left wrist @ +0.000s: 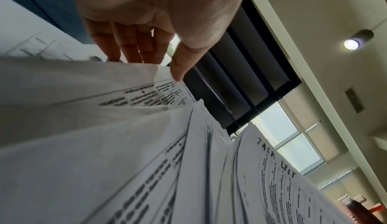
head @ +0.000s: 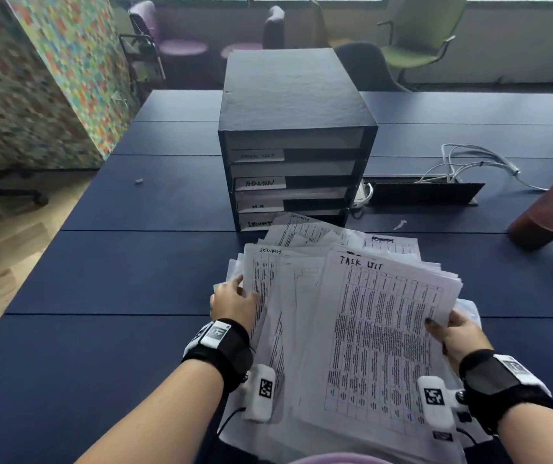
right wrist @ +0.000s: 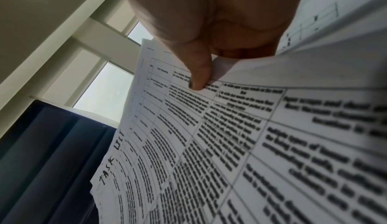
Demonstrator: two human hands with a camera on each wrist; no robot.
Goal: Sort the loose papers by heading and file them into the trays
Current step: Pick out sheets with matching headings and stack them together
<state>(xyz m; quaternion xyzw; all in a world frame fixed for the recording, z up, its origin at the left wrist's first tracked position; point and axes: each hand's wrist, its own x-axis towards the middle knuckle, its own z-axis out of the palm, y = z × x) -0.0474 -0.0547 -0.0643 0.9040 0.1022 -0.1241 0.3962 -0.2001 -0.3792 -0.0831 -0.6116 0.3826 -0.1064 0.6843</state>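
A fanned pile of printed papers (head: 305,329) is held up over the dark blue table (head: 127,269), in front of a black tray unit (head: 291,135). Its trays are labelled Task List (head: 257,156), Admin (head: 260,183), H.R and Security. On top lies a sheet headed "Task List" (head: 382,333). My right hand (head: 454,333) pinches that sheet's right edge, thumb on top (right wrist: 199,71). My left hand (head: 234,301) grips the pile's left edge beside a "Security" sheet (head: 265,269); its fingers (left wrist: 134,45) go behind the paper, thumb in front.
A brown ribbed bottle (head: 549,209) stands at the right. A cable hatch with white cables (head: 456,165) lies behind it. A small scrap (head: 399,224) and a tiny object (head: 139,181) lie on the table. Chairs (head: 419,38) stand beyond the far edge.
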